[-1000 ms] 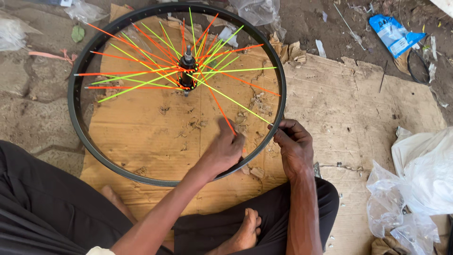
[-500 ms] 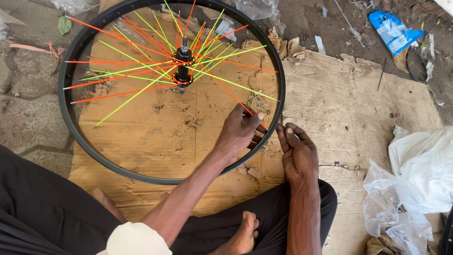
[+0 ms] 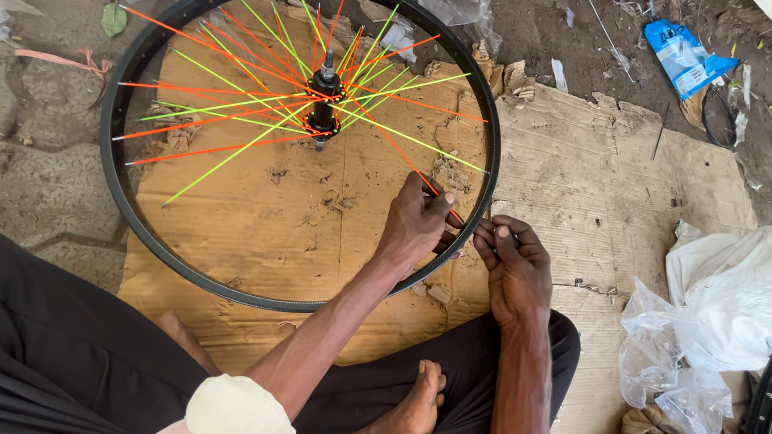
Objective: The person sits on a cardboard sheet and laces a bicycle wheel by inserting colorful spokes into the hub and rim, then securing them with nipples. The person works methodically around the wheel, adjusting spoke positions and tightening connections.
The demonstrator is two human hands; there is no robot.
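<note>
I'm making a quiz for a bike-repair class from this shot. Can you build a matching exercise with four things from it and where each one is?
Things:
1. left hand
2. right hand
3. hub
4. blue packet

Places:
A. on the ground, top right of the view
B. at the centre of the wheel, where the spokes meet
C. inside the rim, pinching an orange spoke
D. outside the rim, fingertips at its edge

Pairs: 1-C, 2-D, 3-B, 4-A
</note>
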